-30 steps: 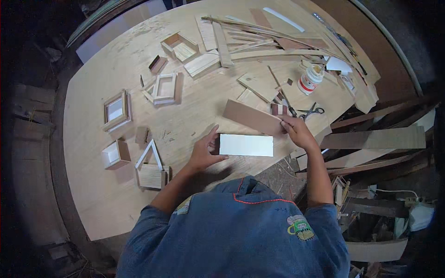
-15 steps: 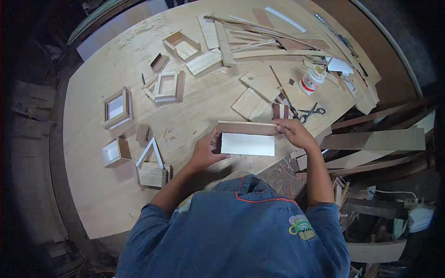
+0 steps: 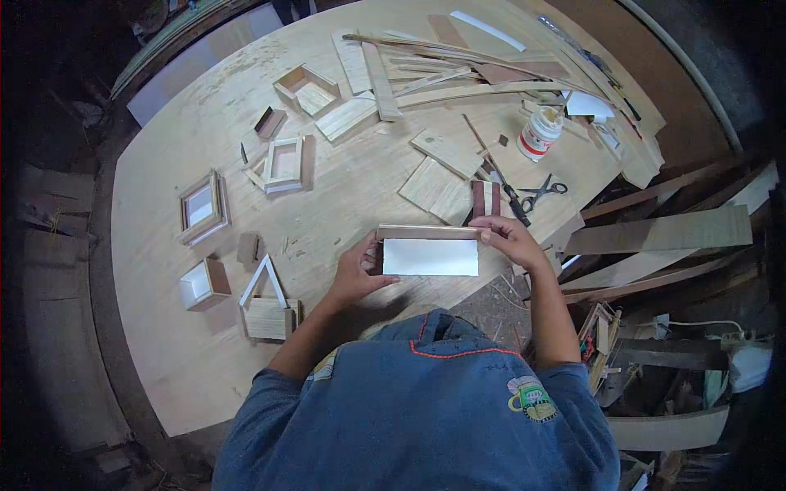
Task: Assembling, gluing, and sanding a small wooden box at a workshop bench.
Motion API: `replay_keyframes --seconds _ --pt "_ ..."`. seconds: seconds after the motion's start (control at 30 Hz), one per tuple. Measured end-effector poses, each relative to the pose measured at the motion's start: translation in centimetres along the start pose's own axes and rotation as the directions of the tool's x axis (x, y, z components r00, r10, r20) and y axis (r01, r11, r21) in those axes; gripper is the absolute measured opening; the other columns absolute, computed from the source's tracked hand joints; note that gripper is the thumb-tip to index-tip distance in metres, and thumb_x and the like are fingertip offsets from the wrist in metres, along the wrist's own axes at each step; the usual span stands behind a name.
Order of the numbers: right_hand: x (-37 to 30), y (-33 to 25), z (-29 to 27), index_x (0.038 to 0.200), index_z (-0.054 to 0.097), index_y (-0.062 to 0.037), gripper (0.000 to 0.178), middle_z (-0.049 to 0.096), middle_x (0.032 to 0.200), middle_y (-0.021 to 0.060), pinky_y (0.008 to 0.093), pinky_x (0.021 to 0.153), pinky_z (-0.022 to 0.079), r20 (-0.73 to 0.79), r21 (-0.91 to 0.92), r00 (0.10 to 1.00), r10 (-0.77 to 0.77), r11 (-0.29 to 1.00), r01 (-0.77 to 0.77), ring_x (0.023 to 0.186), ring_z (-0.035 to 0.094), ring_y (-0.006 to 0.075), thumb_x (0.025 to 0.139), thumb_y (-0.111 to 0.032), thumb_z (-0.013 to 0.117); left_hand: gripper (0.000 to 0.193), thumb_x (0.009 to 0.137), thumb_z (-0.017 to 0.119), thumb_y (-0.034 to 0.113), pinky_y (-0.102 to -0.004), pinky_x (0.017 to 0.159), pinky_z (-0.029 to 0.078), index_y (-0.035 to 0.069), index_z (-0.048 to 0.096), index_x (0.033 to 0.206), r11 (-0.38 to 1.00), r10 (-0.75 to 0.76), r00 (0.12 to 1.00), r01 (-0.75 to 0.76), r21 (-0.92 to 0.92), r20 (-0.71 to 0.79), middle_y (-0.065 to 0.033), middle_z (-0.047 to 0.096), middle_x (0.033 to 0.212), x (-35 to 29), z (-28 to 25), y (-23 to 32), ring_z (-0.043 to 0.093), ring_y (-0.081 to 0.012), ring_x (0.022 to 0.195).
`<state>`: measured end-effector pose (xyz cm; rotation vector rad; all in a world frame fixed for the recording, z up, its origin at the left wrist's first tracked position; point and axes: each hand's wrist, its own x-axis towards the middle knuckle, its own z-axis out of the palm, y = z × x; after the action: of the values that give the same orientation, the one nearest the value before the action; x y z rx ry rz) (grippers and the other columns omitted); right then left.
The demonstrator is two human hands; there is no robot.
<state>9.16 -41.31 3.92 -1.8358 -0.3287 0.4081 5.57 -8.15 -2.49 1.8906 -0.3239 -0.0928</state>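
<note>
Near the table's front edge, a small rectangular wooden box with a white face is held level between my hands. My left hand is closed on its left end, thumb along the lower side. At the far right corner, my right hand grips the box's wooden edge between thumb and fingers. Just beyond it lies a dark red and cream striped piece, partly behind my right hand. Thin square wooden boards rest behind the box.
Scissors and a white glue jar stand to the right. On the left are a wooden frame, a white-lined box and a small house-shaped piece. Wood strips pile up at the back.
The box has tilted, so its brown far wall looks narrower. My right hand's fingers sit further in over its far corner. The whole view has shifted slightly.
</note>
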Motion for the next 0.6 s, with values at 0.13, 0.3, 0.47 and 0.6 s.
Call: replay_keyframes --seconds 0.13,0.3,0.47,0.6 --pt "-0.5 1.6 0.3 0.116 0.058 -0.0006 0.036 0.061 0.094 0.0007 0.0234 0.080 0.042 -0.080 0.218 0.997 0.015 0.976 0.003 0.086 0.054 0.0100 0.087 -0.023 0.058 0.095 0.056 0.086 0.020 -0.0331 0.084 0.048 0.005 0.039 0.136 0.998 -0.055 0.996 0.057 -0.040 0.071 -0.0144 0.059 0.117 0.3 -0.3 0.3 0.059 -0.0204 0.101" --pt "-0.1 4.0 1.1 0.116 0.057 -0.0003 0.031 0.061 0.096 0.0012 0.0228 0.082 0.042 -0.098 0.156 0.993 0.060 0.987 -0.045 0.087 0.054 0.0097 0.088 -0.013 0.053 0.096 0.056 0.086 0.020 -0.0348 0.083 0.048 0.003 0.036 0.137 0.991 -0.055 0.995 0.065 -0.118 0.088 -0.0151 0.057 0.119 0.3 -0.1 0.0 0.058 -0.0212 0.102" --pt "0.0 3.1 1.4 0.115 0.057 0.0011 0.029 0.062 0.096 0.0024 0.0245 0.083 0.043 -0.131 0.092 0.988 0.077 0.994 -0.065 0.088 0.054 0.0108 0.088 -0.009 0.051 0.098 0.056 0.086 0.019 -0.0332 0.081 0.049 0.003 0.035 0.138 0.995 -0.076 0.996 0.078 -0.060 0.038 -0.0143 0.057 0.120 -0.2 0.1 -1.3 0.058 -0.0184 0.100" --pt "-0.7 3.4 1.1 0.114 0.057 0.0012 0.028 0.062 0.096 0.0019 0.0252 0.082 0.043 -0.129 0.133 0.989 0.068 0.990 -0.051 0.089 0.055 0.0109 0.089 -0.009 0.051 0.098 0.057 0.086 0.016 -0.0322 0.081 0.049 0.003 0.034 0.139 0.997 -0.077 0.995 0.079 -0.024 0.061 -0.0133 0.058 0.117 0.1 0.1 1.1 0.059 -0.0173 0.098"
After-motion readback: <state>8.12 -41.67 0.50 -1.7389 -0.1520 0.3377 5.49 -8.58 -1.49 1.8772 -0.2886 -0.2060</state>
